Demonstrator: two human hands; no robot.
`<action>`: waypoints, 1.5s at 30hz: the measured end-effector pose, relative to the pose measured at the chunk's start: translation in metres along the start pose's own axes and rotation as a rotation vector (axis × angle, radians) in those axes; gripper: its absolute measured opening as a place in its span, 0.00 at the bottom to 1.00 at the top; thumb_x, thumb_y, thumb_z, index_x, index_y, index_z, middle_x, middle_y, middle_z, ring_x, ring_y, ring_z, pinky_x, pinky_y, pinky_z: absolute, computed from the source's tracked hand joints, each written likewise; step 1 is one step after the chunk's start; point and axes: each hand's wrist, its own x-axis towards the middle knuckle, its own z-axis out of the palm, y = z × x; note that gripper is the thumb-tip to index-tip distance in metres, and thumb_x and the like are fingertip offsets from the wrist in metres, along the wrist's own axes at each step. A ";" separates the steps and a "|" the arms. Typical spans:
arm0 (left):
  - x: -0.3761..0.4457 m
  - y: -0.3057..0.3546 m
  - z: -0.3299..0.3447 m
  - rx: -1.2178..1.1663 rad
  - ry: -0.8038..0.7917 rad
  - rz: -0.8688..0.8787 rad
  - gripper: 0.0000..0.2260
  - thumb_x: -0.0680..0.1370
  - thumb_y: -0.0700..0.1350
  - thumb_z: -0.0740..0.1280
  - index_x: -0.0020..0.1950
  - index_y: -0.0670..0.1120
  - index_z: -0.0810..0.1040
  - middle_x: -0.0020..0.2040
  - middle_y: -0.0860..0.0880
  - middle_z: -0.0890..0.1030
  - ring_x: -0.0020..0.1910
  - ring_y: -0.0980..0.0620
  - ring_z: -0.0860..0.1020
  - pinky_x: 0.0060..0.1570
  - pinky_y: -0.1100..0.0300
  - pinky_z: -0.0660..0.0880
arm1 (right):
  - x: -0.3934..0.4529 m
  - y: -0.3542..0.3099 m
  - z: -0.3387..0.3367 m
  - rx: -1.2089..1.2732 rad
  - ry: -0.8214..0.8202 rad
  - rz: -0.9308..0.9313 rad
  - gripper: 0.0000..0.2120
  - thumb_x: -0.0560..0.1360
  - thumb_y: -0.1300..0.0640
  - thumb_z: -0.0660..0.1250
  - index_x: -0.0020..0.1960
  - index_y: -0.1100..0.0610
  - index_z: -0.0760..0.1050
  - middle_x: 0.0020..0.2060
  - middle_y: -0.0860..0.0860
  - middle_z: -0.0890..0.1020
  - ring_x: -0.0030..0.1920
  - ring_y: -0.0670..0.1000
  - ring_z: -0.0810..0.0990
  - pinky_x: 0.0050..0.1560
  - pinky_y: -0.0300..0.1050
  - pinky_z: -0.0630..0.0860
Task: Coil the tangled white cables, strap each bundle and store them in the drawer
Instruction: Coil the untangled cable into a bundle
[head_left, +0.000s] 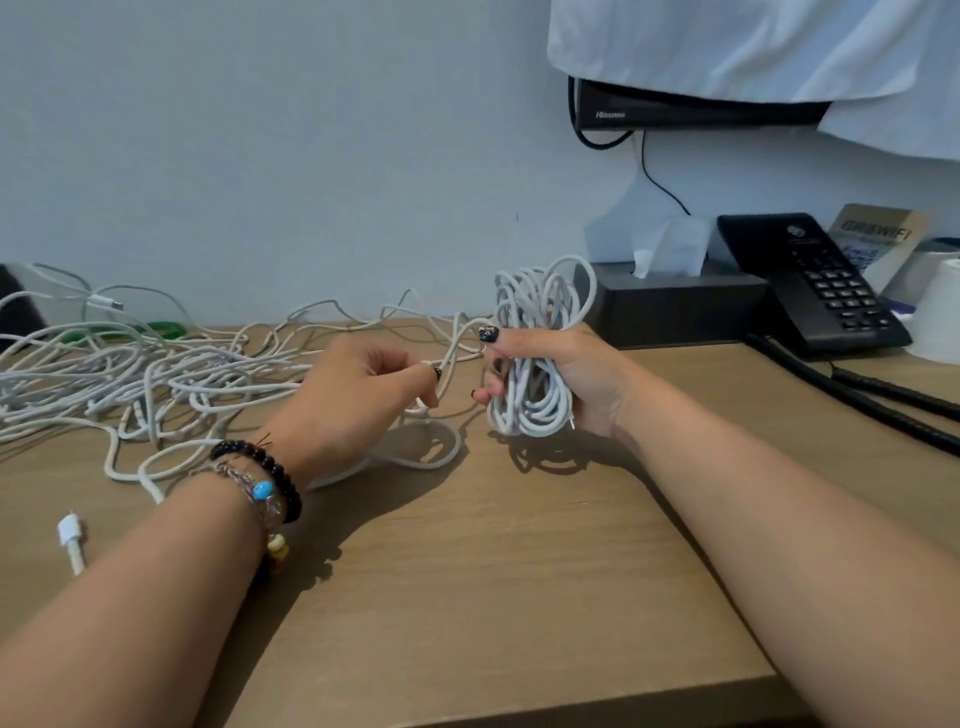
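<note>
Desk edge: the wooden desk (467, 597) ran from the near edge toward the wall; the bare part lay under both forearms, probably kept free as working space.
Loose plug: a white plug end (69, 532) lay on the desk at near left, beside the left forearm; it was apart from both hands.
Left hand: the left hand (358, 395) was above the desk with a beaded bracelet (265, 470) on the wrist; its fingers were curled narrow and pinched the free strand (454, 343) of white cable, most likely to feed it with a little tension toward the other hand.
Right hand: the right hand (561, 379) was closed round the coil (535, 353), thumb on the near side and fingers wrapped behind; it held the loops upright and together so that they could not spring open.
Step in hand: judged as the winding of the first cable; no strap was seen on the coil, and no drawer was in view.
Tangle: the tangled cables (130, 374) lay in a loose heap at the left part of the desk, reaching to the wall; the strand from the left hand went back into this heap, so a knot could catch when it is pulled.
Far side: a dark tissue box (675, 306) and a black telephone (810, 291) stood by the wall at right, just behind the coil; a screen under a white cloth (753, 52) hung above them.
</note>
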 end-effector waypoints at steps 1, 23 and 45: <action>0.001 -0.002 0.001 -0.005 0.008 -0.006 0.10 0.76 0.41 0.68 0.37 0.41 0.83 0.19 0.56 0.65 0.20 0.59 0.63 0.22 0.70 0.58 | 0.001 0.000 -0.002 0.016 -0.017 0.025 0.07 0.71 0.57 0.70 0.35 0.58 0.79 0.31 0.56 0.79 0.36 0.55 0.80 0.53 0.55 0.78; -0.001 0.001 0.003 -0.262 0.080 0.076 0.10 0.81 0.44 0.64 0.44 0.45 0.83 0.24 0.53 0.73 0.25 0.60 0.68 0.29 0.69 0.64 | 0.000 -0.002 0.019 -0.217 0.268 -0.110 0.04 0.74 0.61 0.71 0.42 0.55 0.78 0.32 0.52 0.81 0.35 0.53 0.82 0.45 0.54 0.82; -0.001 -0.004 0.008 -0.324 -0.216 0.167 0.14 0.79 0.49 0.65 0.36 0.45 0.81 0.26 0.48 0.64 0.27 0.52 0.59 0.28 0.62 0.57 | -0.006 -0.009 0.012 0.210 -0.001 -0.024 0.22 0.68 0.58 0.68 0.58 0.70 0.76 0.31 0.57 0.80 0.31 0.52 0.80 0.35 0.44 0.80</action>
